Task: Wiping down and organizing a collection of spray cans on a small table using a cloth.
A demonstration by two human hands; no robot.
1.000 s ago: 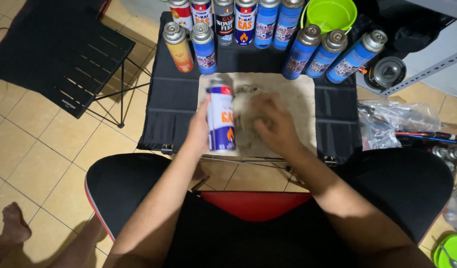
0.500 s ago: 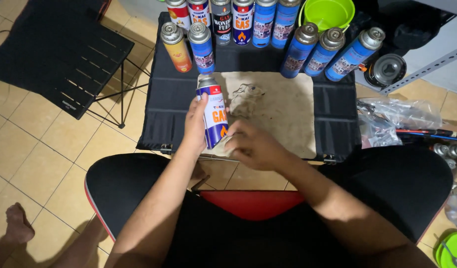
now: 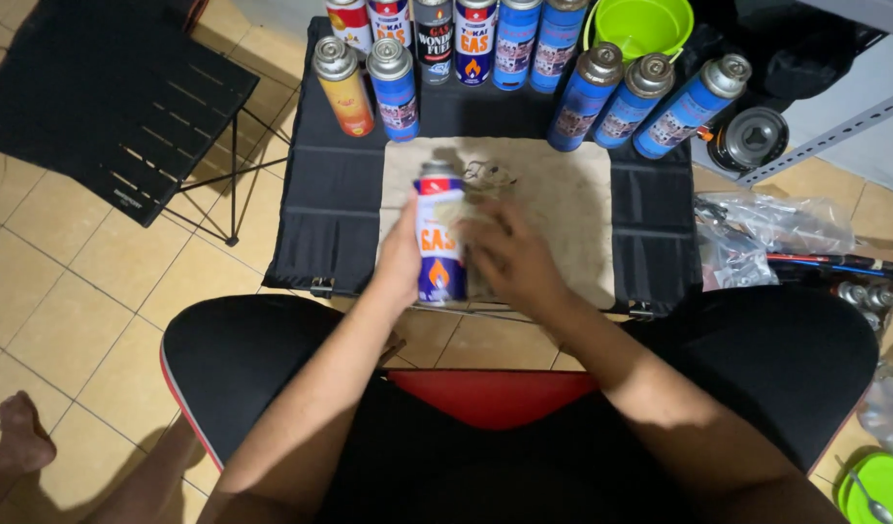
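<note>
A low black fabric worktop (image 3: 335, 194) with stitched panels stands on a floor of beige square tiles (image 3: 87, 311), and a worn, stained tan cloth (image 3: 563, 204) lies flat across its middle. To the far left is a black folding chair (image 3: 107, 97) with a slatted seat and thin metal legs. A grey metal shelf rail (image 3: 834, 126) crosses the far right corner, and crumpled clear plastic bags (image 3: 766, 228) lie on the floor to the right.

The left hand (image 3: 400, 257) holds a gas canister (image 3: 439, 235) upright over the near left part of the cloth, fingers wrapped around its back. The canister is a smooth cylinder, white and red above, dark blue below, with a metal top. The right hand (image 3: 509, 257) is just beside it on the right, fingers loosely curled and touching its side.

Along the far edge stands a row of similar canisters (image 3: 475, 39), glossy printed cylinders in blue, red, black and white; one yellow-orange canister (image 3: 342, 85) stands at the left, and three blue ones (image 3: 645, 92) lean at the right. A bright green plastic bucket (image 3: 640, 24) sits behind them.
</note>
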